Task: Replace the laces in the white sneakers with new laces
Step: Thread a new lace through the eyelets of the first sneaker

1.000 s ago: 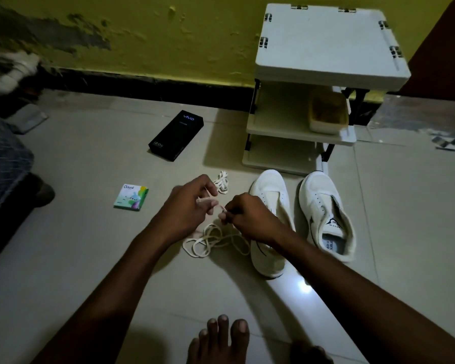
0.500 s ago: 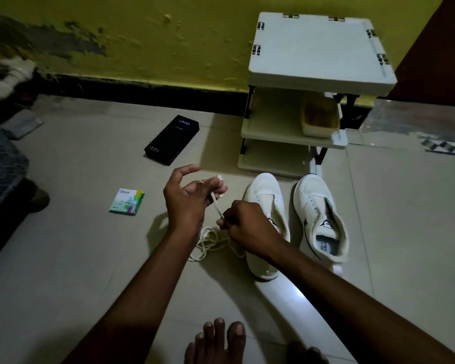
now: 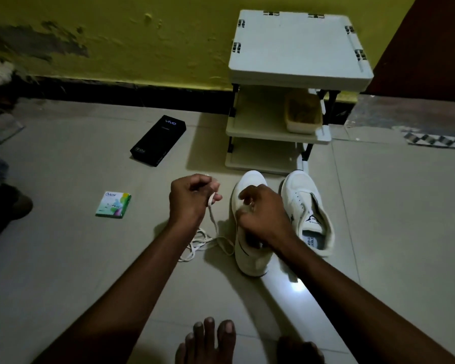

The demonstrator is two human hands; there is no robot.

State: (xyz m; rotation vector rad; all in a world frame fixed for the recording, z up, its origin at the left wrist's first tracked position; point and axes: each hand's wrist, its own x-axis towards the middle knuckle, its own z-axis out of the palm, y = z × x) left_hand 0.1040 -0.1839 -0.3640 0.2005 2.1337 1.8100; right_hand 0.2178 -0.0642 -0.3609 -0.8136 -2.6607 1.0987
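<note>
White lace [image 3: 212,206] is hanging from my left hand [image 3: 191,199], which is pinching it; the rest is lying coiled on the floor [image 3: 90,258] beside one sneaker [image 3: 250,256]. My right hand [image 3: 264,215] is curling over that sneaker's front; whether it is gripping anything, I cannot tell.

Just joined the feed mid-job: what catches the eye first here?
The left hand grips a white lace trailing to the floor; the right hand curls over the front of a white sneaker. The second sneaker stands just right of it, before a white rack at the yellow wall.
</note>
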